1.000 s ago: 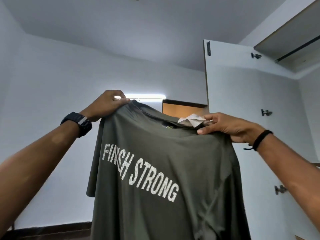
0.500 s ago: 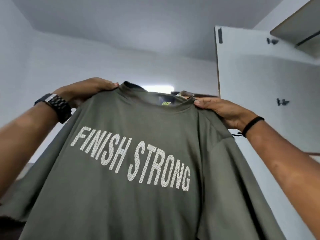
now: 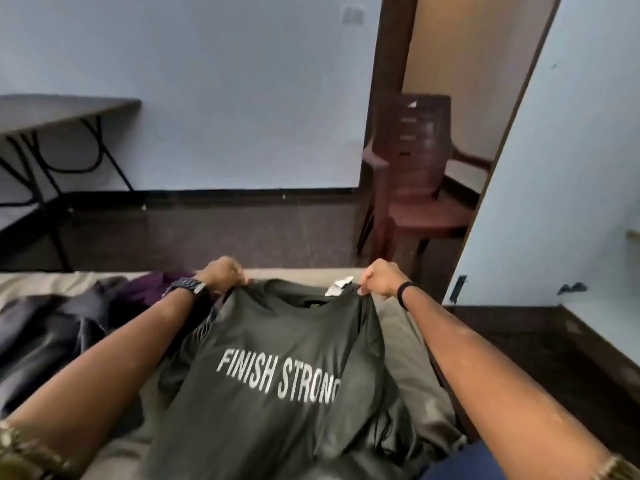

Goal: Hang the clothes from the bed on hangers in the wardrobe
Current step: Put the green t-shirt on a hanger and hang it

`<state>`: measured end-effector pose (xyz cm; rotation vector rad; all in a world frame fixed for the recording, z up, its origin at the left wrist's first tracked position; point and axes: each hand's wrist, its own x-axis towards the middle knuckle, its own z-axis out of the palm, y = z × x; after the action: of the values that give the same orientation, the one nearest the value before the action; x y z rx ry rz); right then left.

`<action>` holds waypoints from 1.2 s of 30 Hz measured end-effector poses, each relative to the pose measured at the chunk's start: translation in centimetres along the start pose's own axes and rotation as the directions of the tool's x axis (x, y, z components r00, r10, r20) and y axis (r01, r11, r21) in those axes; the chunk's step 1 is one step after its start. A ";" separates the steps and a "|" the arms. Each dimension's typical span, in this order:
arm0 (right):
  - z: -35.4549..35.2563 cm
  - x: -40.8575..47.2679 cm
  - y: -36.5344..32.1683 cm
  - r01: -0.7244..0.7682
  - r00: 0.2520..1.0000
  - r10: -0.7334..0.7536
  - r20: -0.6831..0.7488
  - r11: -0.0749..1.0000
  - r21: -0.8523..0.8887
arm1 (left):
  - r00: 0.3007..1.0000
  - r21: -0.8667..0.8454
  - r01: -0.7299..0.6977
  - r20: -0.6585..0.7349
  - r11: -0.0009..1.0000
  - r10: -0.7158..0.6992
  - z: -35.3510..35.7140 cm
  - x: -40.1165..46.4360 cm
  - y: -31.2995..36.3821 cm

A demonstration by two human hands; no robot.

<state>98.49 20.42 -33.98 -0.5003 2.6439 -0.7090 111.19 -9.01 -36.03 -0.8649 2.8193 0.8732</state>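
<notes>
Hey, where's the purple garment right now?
In the head view, the purple garment lies on the bed, left of centre, just behind the left hand's wrist and beside the dark clothes piled at the left.

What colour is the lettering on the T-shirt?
White, on the dark olive T-shirt; head view shows it.

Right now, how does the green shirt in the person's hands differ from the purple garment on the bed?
The green shirt is spread out flat and gripped at its shoulders by the left hand and the right hand; the purple garment lies crumpled and untouched. The green shirt shows white lettering; no print shows on the purple garment. The green shirt is mostly visible; the purple garment is partly hidden behind the left arm. Both lie over the bed.
</notes>
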 end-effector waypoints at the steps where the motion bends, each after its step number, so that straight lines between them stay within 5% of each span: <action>1: 1.3 0.7 0.4 -0.009 0.998 0.009 -0.066 1.000 0.009 | 0.996 -0.024 -0.006 -0.094 1.000 0.003 1.0 0.5 -0.5; 5: 4.4 3.9 0.6 -0.127 0.988 0.151 -0.028 0.909 0.397 | 0.957 -0.284 0.034 -0.269 0.958 -0.114 3.3 3.2 -0.9; 8: 5.1 6.1 -0.1 -0.061 0.988 0.120 -0.096 0.880 0.471 | 0.932 -0.527 0.096 -0.251 0.844 -0.263 4.6 5.3 -0.4; 11: 5.5 7.8 -0.5 0.071 0.957 0.045 -0.287 0.922 0.382 | 0.879 -0.425 0.088 -0.392 0.901 -0.271 5.6 6.9 -0.3; 16: 9.1 8.5 -0.3 0.097 0.982 -0.061 -0.176 0.974 0.205 | 0.934 -0.292 -0.046 -0.352 0.955 -0.062 10.7 7.0 -1.3; 18: 11.4 7.9 0.2 0.121 0.981 -0.100 -0.169 0.986 0.117 | 0.945 -0.024 -0.111 -0.312 0.994 0.098 13.4 6.5 -2.8; 21: 15.4 6.0 1.7 0.151 0.967 -0.181 -0.178 0.974 -0.172 | 0.922 0.366 -0.126 -0.299 0.922 0.245 16.0 6.0 -4.4; 25: 18.3 3.5 3.8 0.207 0.949 -0.296 -0.111 0.848 -0.487 | 0.939 0.393 -0.088 -0.273 0.915 0.208 15.9 5.4 -3.9; 30: 18.3 0.7 4.6 0.258 0.903 -0.397 -0.166 0.808 -0.529 | 0.968 0.377 -0.122 -0.158 0.918 0.194 16.7 0.3 -4.0; 36: 19.6 -4.1 4.2 0.394 0.811 -0.548 -0.204 0.769 -0.504 | 0.896 0.040 -0.276 -0.351 0.960 0.272 16.6 -9.8 -5.5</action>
<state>109.34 17.65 -51.08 -1.3387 3.0435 -0.3267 120.69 1.06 -50.53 -0.6935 3.3174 0.8352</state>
